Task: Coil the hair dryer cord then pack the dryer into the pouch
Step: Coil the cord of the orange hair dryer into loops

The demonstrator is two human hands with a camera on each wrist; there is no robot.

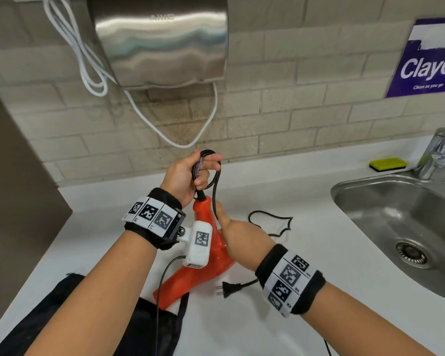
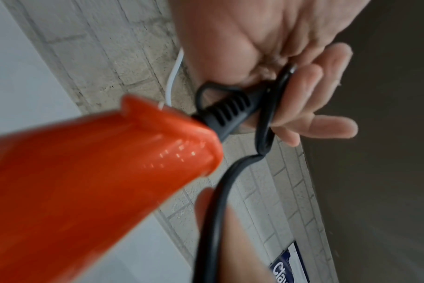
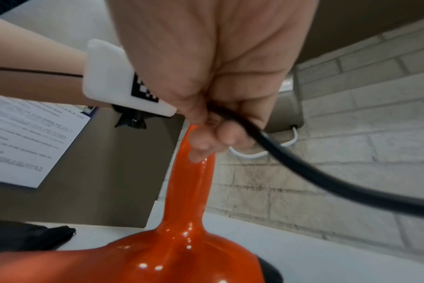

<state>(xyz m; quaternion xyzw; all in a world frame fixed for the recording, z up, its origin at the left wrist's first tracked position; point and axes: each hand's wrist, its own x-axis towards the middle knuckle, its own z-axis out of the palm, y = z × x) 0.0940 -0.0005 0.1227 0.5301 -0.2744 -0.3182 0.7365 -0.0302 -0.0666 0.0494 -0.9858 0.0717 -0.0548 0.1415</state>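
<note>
The orange hair dryer point(image 1: 203, 273) lies on the white counter point(image 1: 293, 317), handle pointing away from me. My left hand point(image 1: 198, 170) is raised above the handle end and holds a small loop of the black cord point(image 1: 213, 176) between thumb and fingers; in the left wrist view the cord loop point(image 2: 276, 99) sits beside the ribbed strain relief point(image 2: 230, 113). My right hand point(image 1: 224, 219) grips the cord beside the handle, its curled fingers point(image 3: 206, 145) against the orange handle point(image 3: 194, 191). Slack cord point(image 1: 270, 222) and the plug point(image 1: 229, 289) lie on the counter. The black pouch point(image 1: 152, 325) lies near me.
A steel hand dryer point(image 1: 162, 39) with a white cable point(image 1: 93, 73) hangs on the brick wall above. The steel sink point(image 1: 357, 191), tap point(image 1: 434, 152) and a yellow sponge point(image 1: 388, 164) are at the right. A brown panel point(image 1: 16, 176) bounds the left.
</note>
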